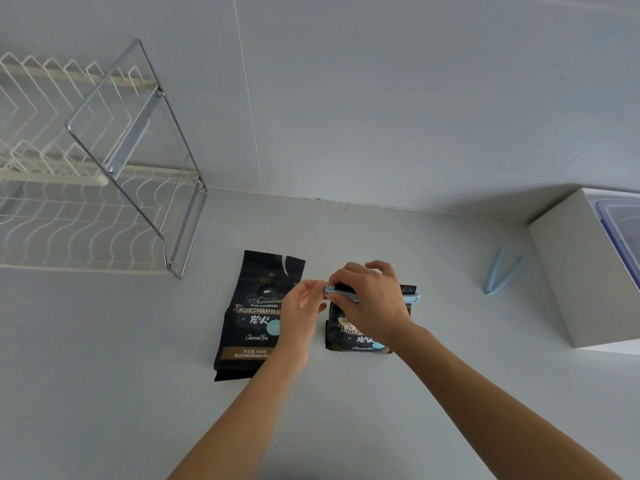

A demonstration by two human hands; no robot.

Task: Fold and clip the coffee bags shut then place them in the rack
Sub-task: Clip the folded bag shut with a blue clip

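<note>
Nearest, two bare forearms reach forward over a pale counter (104,393) that lies open on every side of them. The right hand (372,299) lies over the folded top of the right bag (349,336), fingers curled down onto a blue clip (412,295) that runs across that fold; only the clip's two ends show past the hand. The left hand (304,306) pinches at the clip's left end with thumb and fingertips, holding nothing else. Whether the clip has latched I cannot tell, since the right hand covers its middle.

Just left of the hands the left bag (249,317) lies flat, label up, its top unfolded and unclipped, partly behind the left wrist. The two bags sit near each other but apart.

By my reading, the task is in its first half: one bag is folded and its clip is being closed, the other is untouched, and neither is racked.

Farther right, a spare clip (502,273) rests open on the counter, just beside a white box (561,271) whose near edge narrows the room on that side. Far left, the rack (135,161) stands against the wall (381,98), well apart from the bags; its wire shelves look empty. The stretch of counter between bags and rack is bare, so the carry should be unhindered, though the rack's metal end frame is an edge to mind.
</note>
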